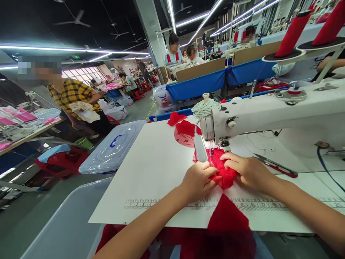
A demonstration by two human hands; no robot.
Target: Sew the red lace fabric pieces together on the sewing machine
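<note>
Bunched red fabric (225,177) lies under the needle area of a white sewing machine (258,111). My left hand (198,180) grips its left edge, thumb and fingers pressed together on the cloth. On the right side, my right hand (246,172) pinches the same fabric, fingertips close to the presser foot (211,152). A small white lamp (201,147) lights the cloth just left of the needle. More red cloth (229,216) hangs over the front edge of the table toward my lap. Behind the lamp, red pieces (185,131) lie flat on the table.
Thread snips (277,166) lie right of my right hand. A ruler strip (161,204) runs along the table (145,169) front. Clear plastic bins with a lid (113,147) stand at the left. Red thread cones (292,34) rise at upper right. A person in a checked shirt (71,95) stands left.
</note>
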